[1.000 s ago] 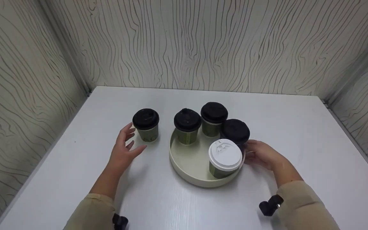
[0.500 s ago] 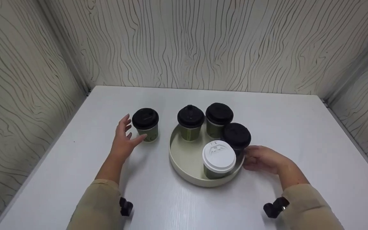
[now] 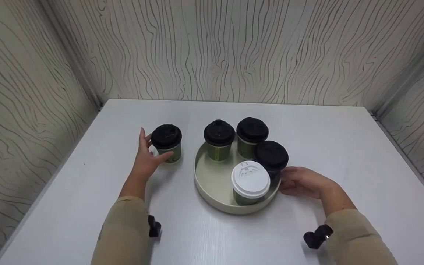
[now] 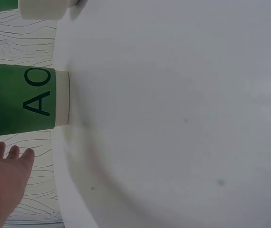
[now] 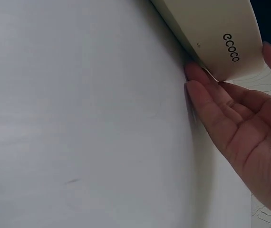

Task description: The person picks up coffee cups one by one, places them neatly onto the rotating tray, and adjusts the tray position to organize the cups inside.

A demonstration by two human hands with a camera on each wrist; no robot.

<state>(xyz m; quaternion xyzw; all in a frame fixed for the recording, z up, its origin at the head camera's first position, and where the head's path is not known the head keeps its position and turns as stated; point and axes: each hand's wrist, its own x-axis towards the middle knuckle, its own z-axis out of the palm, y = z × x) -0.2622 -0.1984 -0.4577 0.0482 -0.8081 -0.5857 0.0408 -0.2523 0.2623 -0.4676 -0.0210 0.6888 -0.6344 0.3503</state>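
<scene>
My left hand reaches round a green paper cup with a black lid, fingers at its left and thumb in front. In the left wrist view a gap shows between the fingers and this cup. At the right side of a round cream tray, my right hand holds the edge. The right wrist view shows fingers at the wall's bottom and the thumb near the rim, by the "ecoco" print. Inside the tray stand a white-lidded cup and several black-lidded cups.
The white table carries everything, with wood-grain patterned panels behind and at both sides. A black clip-like piece sits at the right sleeve, another at the left.
The tray with its cups turned slightly clockwise, mostly in the first half second. My left hand moved forward and right, its thumb coming across the lone cup's front.
</scene>
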